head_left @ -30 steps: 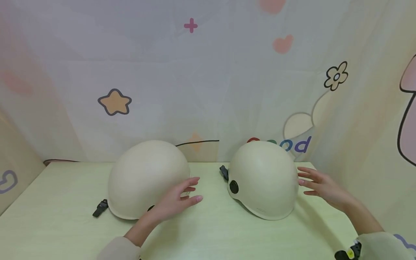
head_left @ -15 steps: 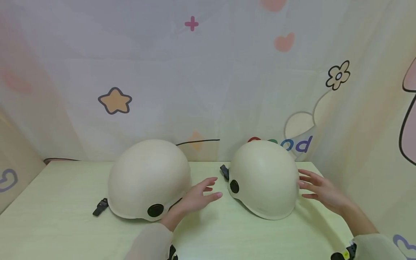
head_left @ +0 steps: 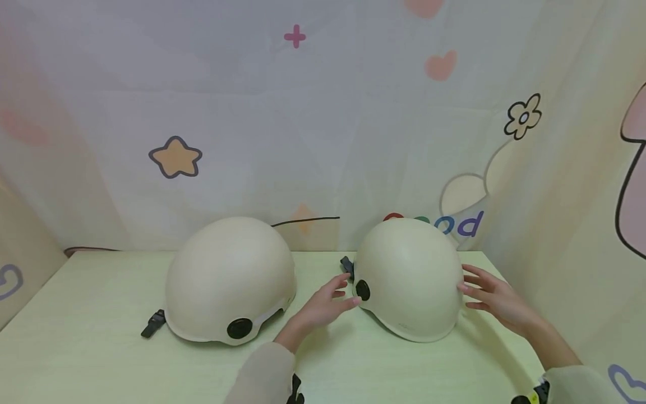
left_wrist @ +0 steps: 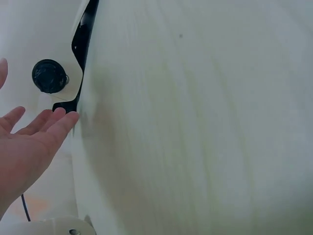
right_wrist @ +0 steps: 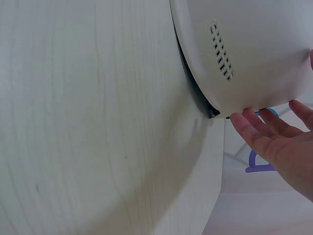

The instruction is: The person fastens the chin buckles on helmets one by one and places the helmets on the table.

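Two cream helmets rest dome-up on the table. The right helmet (head_left: 411,275) has a black disc (head_left: 363,290) on its left side and a dark buckle (head_left: 346,266) behind that. My left hand (head_left: 325,306) is at this helmet's left side, thumb tip overlapping the lower edge by the disc, fingers loosely extended. On the opposite side, my right hand (head_left: 497,296) has its spread fingertips right at the shell. The right wrist view shows these fingers beside the helmet's back rim, below a vent grille (right_wrist: 222,51). The left helmet (head_left: 229,280) is untouched.
A black buckle (head_left: 153,324) sticks out from the left helmet onto the pale wood-grain table (head_left: 91,359). Behind stands a printed curtain (head_left: 242,123), which also closes in both sides. Dark wrist gear (head_left: 296,389) shows at the left sleeve.
My left hand has moved right, from in front of the left helmet to the right helmet's left side. My right hand has shifted slightly closer to the shell. Both helmets have stayed in place.
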Demonstrator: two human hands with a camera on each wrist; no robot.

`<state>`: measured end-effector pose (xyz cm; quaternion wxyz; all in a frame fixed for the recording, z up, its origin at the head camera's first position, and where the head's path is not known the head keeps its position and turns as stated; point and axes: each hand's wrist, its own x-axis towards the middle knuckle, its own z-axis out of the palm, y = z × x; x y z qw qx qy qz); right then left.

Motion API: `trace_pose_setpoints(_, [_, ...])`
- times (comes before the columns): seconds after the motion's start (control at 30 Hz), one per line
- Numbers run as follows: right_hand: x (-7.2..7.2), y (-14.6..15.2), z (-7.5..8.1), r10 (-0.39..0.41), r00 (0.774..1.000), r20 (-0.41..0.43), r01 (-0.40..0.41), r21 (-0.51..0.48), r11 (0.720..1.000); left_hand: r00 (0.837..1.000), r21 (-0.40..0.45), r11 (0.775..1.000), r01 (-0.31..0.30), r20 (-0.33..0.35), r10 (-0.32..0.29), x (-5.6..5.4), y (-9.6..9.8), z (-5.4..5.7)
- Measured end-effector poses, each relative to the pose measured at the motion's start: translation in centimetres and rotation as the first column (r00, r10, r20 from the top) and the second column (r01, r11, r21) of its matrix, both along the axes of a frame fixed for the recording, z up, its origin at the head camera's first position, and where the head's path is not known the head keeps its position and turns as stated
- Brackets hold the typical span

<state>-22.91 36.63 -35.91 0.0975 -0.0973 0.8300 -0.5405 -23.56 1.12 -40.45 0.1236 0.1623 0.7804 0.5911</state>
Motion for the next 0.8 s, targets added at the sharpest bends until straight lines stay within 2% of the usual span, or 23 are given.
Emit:
trace_pose_setpoints(0.13, [-0.1, -0.2, -0.1, -0.014, 1.000, 0.004, 0.014, 0.007, 1.000, 1.000, 0.031, 1.000, 0.001, 0.002, -0.001, -0.4, 0.3, -0.6])
trace_pose_setpoints(0.3, [-0.1, -0.1, -0.3, -0.029, 1.000, 0.002, 0.029, 0.010, 1.000, 1.000, 0.014, 1.000, -0.002, 0.019, 0.002, -0.7, 0.8, -1.3])
trace_pose_setpoints(0.8, [-0.2, -0.1, -0.9, -0.022, 1.000, -0.004, 0.022, -0.044, 0.999, 1.000, -0.058, 0.998, -0.017, 0.017, 0.018, -0.9, 1.9, -1.8])
